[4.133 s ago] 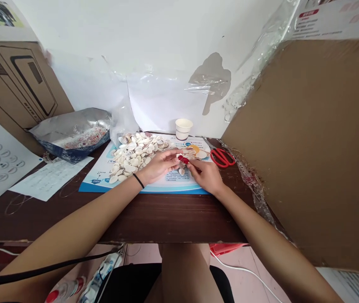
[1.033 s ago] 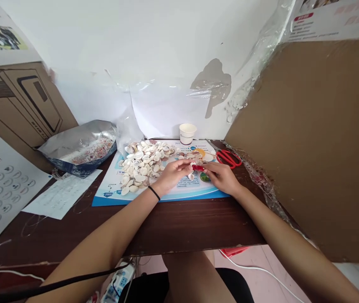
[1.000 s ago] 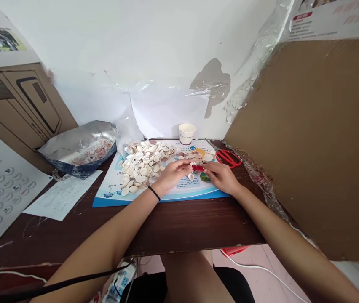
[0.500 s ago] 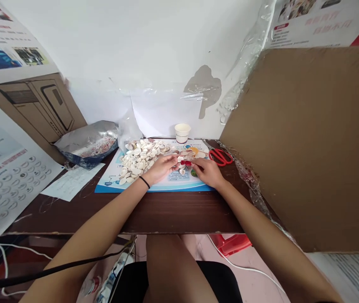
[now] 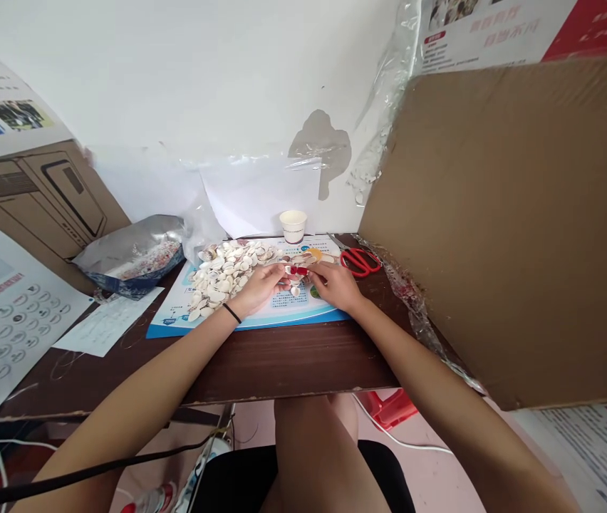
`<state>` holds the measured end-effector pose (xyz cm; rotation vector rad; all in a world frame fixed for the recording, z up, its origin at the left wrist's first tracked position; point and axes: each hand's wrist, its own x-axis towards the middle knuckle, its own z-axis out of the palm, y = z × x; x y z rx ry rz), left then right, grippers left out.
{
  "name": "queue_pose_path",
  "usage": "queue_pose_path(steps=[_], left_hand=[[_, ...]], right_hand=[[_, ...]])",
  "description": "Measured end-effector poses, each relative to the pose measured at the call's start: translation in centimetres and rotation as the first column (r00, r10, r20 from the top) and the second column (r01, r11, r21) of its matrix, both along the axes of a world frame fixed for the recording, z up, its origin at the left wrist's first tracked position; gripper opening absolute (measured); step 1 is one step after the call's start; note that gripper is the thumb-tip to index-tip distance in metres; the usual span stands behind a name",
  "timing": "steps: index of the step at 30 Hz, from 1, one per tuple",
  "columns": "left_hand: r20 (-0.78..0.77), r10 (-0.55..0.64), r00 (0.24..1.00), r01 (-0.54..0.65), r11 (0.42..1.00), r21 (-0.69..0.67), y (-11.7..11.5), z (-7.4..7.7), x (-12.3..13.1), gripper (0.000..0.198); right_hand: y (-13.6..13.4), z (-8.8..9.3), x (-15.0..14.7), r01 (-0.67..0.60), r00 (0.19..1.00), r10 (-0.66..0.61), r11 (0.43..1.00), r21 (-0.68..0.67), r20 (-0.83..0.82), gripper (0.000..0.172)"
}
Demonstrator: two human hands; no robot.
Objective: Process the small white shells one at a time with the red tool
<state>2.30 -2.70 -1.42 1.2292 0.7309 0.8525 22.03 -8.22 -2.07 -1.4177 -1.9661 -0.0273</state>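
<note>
My left hand (image 5: 261, 286) is closed in a pinch on a small white shell (image 5: 288, 269), a black band round its wrist. Opposite it, my right hand (image 5: 337, 283) has its fingers pinched on a small red object (image 5: 299, 271) whose kind is too small to tell. The red object's left end meets the shell, or nearly so. Beside my left hand spreads a heap of white shells (image 5: 223, 274) on a blue and white printed sheet (image 5: 175, 326). One loose shell (image 5: 296, 291) lies just below the fingers.
A paper cup (image 5: 293, 226) stands at the back, with red-handled scissors (image 5: 360, 261) to its right. An open bag of small red and white bits (image 5: 146, 260) sits at the left. Cardboard (image 5: 496, 235) walls off the right side; a dark cable (image 5: 95, 470) crosses the lower left.
The view has shifted, so the table things appear further left. Both hands keep their hold, staying close together over the sheet.
</note>
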Motion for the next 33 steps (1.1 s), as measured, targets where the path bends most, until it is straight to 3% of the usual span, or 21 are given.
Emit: queue_pose_path(steps=[7,15,19,22,25,28,31,33], left_hand=[[-0.019,-0.015,1.000,0.016,1.000,0.007,-0.3,0.3,-0.1,0.044],[0.025,-0.032,0.999,0.033,0.999,-0.031,-0.2,0.3,-0.3,0.039],[-0.017,-0.062,0.998,0.061,0.997,-0.041,0.0,0.2,-0.4,0.041],[-0.021,-0.078,0.997,0.077,0.996,-0.038,0.1,0.2,-0.3,0.039],[0.019,-0.045,0.999,0.046,0.998,-0.047,0.1,0.3,-0.3,0.037],[0.027,-0.020,0.999,0.023,0.996,-0.085,0.0,0.6,-0.2,0.036],[0.024,-0.001,1.000,0.003,0.994,-0.107,-0.1,1.0,-0.2,0.035],[0.019,-0.002,1.000,0.004,0.994,-0.109,-0.2,1.0,-0.2,0.035]], right_hand=[[0.4,-0.2,0.2,-0.005,0.999,0.002,0.998,0.068,0.044,0.027],[0.7,-0.9,0.0,-0.001,0.996,-0.029,0.949,0.316,0.089,0.027],[0.2,-0.2,0.0,-0.018,0.964,-0.076,0.938,0.345,0.256,0.028],[-0.3,0.8,-0.1,-0.010,0.893,-0.132,0.950,0.313,0.430,0.031],[-0.4,1.5,-0.2,0.012,0.855,-0.151,0.962,0.272,0.496,0.033],[-0.3,1.5,0.4,0.133,0.866,-0.234,0.960,0.248,0.441,0.031],[-0.2,1.3,1.5,0.274,0.900,-0.334,0.933,0.233,0.281,0.027],[-0.1,1.1,1.8,0.259,0.936,-0.304,0.935,0.242,0.177,0.027]])
